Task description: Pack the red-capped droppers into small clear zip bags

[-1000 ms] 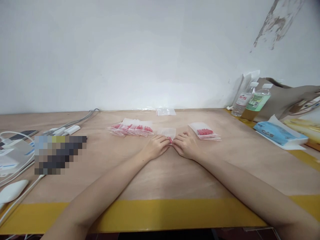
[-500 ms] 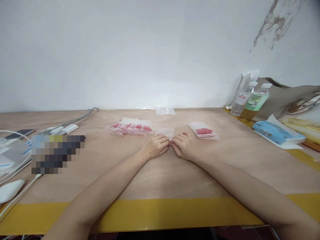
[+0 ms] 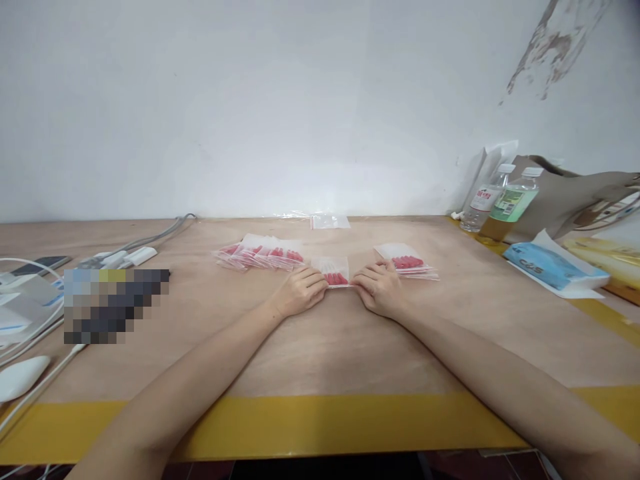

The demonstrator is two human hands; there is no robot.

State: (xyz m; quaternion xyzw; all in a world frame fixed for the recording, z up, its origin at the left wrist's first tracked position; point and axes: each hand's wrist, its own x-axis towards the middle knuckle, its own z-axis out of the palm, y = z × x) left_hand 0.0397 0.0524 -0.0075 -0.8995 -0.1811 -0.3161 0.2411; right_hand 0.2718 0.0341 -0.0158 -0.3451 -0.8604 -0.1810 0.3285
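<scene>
A small clear zip bag (image 3: 334,269) with red pieces inside lies flat on the table between my hands. My left hand (image 3: 301,292) pinches the left end of its near edge, fingers closed. At the right end of that edge, my right hand (image 3: 379,288) is also closed in a pinch. Beyond my left hand, a spread of similar bags (image 3: 263,253) with red contents overlaps on the table. A smaller stack of filled bags (image 3: 407,261) sits just past my right hand.
Flat clear plastic bags (image 3: 330,221) lie by the wall. On the right stand two bottles (image 3: 515,199), a grey bag (image 3: 565,190) and a blue tissue pack (image 3: 555,263). Cables, a white mouse (image 3: 23,378) and a pixelated patch occupy the left. Yellow tape (image 3: 310,427) runs along the near edge.
My hands have moved apart along the bag's near edge, the left one leftward and the right one rightward. The red pieces inside the bag now show between them.
</scene>
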